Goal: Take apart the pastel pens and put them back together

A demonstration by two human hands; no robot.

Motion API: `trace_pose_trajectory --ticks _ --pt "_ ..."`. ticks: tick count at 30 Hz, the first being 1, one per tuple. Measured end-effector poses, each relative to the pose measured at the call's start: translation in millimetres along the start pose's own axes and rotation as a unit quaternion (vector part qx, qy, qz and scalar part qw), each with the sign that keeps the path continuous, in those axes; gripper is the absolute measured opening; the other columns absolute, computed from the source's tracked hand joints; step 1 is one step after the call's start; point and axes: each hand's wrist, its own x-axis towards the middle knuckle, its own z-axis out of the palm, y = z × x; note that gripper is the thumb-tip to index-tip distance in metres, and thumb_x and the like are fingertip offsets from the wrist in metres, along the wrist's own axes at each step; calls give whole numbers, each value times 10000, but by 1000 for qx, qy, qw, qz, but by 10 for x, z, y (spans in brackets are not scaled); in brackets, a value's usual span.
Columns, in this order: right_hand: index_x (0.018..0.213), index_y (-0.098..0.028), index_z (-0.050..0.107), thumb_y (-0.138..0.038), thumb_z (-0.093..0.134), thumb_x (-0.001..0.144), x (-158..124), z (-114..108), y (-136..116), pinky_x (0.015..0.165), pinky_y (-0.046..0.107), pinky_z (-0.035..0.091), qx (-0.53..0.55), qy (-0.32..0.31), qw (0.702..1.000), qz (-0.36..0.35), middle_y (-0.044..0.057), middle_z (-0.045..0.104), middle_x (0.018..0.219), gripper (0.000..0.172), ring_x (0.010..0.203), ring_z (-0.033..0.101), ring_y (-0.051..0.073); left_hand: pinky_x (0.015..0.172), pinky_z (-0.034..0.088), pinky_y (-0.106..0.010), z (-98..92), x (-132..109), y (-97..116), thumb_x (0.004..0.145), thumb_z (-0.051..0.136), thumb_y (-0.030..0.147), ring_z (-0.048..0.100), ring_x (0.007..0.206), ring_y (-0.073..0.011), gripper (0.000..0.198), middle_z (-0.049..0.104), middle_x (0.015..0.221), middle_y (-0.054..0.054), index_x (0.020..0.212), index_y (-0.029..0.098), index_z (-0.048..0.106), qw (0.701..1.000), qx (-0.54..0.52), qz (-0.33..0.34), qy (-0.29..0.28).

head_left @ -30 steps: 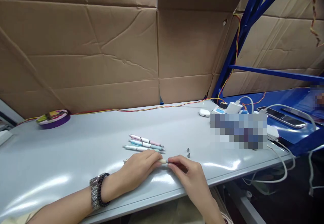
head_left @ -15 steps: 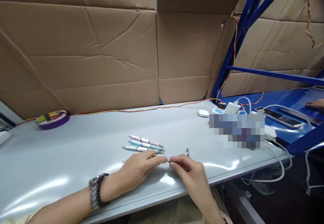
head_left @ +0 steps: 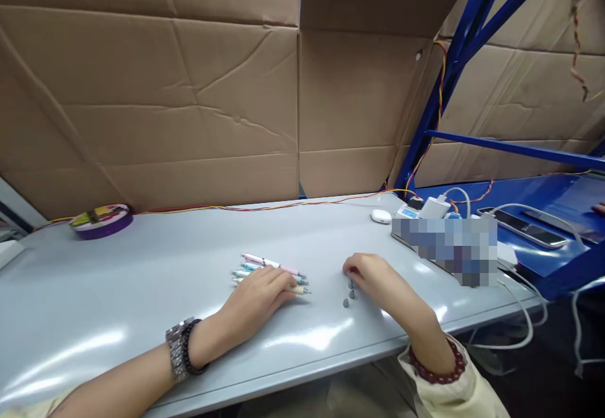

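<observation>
Several slim pens lie side by side on the grey table, the pink pen [head_left: 265, 260] farthest back and the blue pen [head_left: 249, 267] before it. My left hand [head_left: 262, 292] curls over the nearest one, a cream-yellow pen [head_left: 299, 290], with thumb and fingers around its barrel; its metal point sticks out to the right. Three small grey cone-shaped tips [head_left: 345, 303] sit on the table to the right of the pens. My right hand [head_left: 378, 279] bends down just behind them, fingertips closed together at the tabletop. Whatever is between those fingertips is hidden.
A purple-rimmed round tape roll [head_left: 101, 224] is at the back left. Toward the right are a white earphone case [head_left: 380, 216], chargers [head_left: 433, 207] with white cables, and a phone [head_left: 529, 229]. Cardboard [head_left: 189, 90] walls the back; a blue frame [head_left: 454, 65] rises at right.
My hands have moved apart. A grey tip that was in my right fingers now rests on the table, and that hand has gone right. My left hand has moved back with the yellow pen beside the others.
</observation>
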Motion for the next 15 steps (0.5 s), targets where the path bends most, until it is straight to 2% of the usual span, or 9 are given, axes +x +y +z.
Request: trace_pose_trajectory --ticks 2,5,9,12,15 --pt "770 -192 643 -116 424 781 47 35 39 692 305 436 -1 -18 1000 4 54 662 796 232 753 594 199 727 434 -305 2 -3 -2 958 370 297 553 843 -194 212 615 946 -33 896 197 546 1000 11 11 1" --pt "923 -192 639 -114 432 769 61 30 76 689 284 437 4 -39 999 9 59 661 862 270 794 593 193 757 428 -320 6 -10 -7 940 413 268 534 881 -206 157 599 958 -33 898 205 551 1000 22 14 -11" --pt "1034 -204 605 -135 441 780 24 -64 57 715 280 448 34 -61 997 15 44 651 858 311 818 596 184 831 414 -347 -2 -21 3 904 445 197 504 967 -218 157 570 1069 -45 1027 221 539 1000 14 25 -8" --pt "1042 -208 596 -196 444 812 -56 -110 59 740 318 456 70 -26 997 28 44 651 853 276 818 602 199 845 414 -346 -20 -31 27 884 446 176 497 990 -219 216 556 1104 -57 1083 219 520 999 -3 41 6" --pt "1006 -225 603 -306 446 847 -211 -67 164 765 335 472 128 52 989 44 47 664 898 238 843 614 210 809 418 -319 -34 -49 57 896 408 166 511 931 -204 204 579 1023 -57 1060 211 520 997 -17 80 1"
